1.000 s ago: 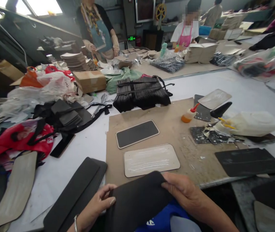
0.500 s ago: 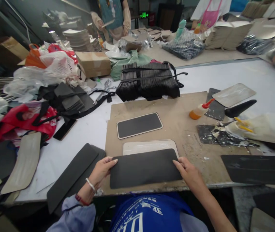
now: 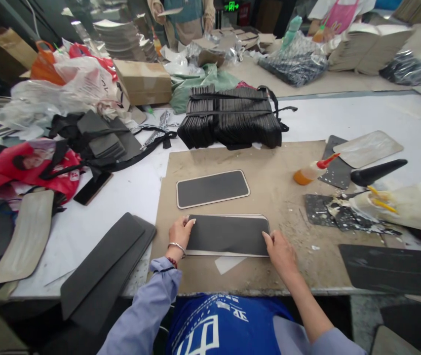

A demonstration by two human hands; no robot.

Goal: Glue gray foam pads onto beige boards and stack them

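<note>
In front of me a dark grey rounded panel [image 3: 228,235] lies over a pale backing board [image 3: 228,254], whose rim shows along the top, right and bottom. My left hand [image 3: 180,234] pinches the dark panel's left end, thumb on its upper corner. At the right end my right hand [image 3: 280,250] grips the same panel near its edge, thumb on top. Just beyond is a similar dark panel on a pale-rimmed board [image 3: 213,189], untouched. A small whitish scrap [image 3: 229,264] sits on the brown sheet [image 3: 191,276] below the board.
Stacked dark panels [image 3: 102,261] overhang the table edge on the left, near a phone [image 3: 93,188]. A strapped black bundle [image 3: 230,118] stands ahead. Rightward are a glue bottle [image 3: 316,170], a glue-spattered bag [image 3: 406,204] and another dark panel [image 3: 391,268]. Other people stand across the table.
Both hands have moved the dark panel forward, away from my body, and it now covers most of the pale board. The whitish scrap has come into view.
</note>
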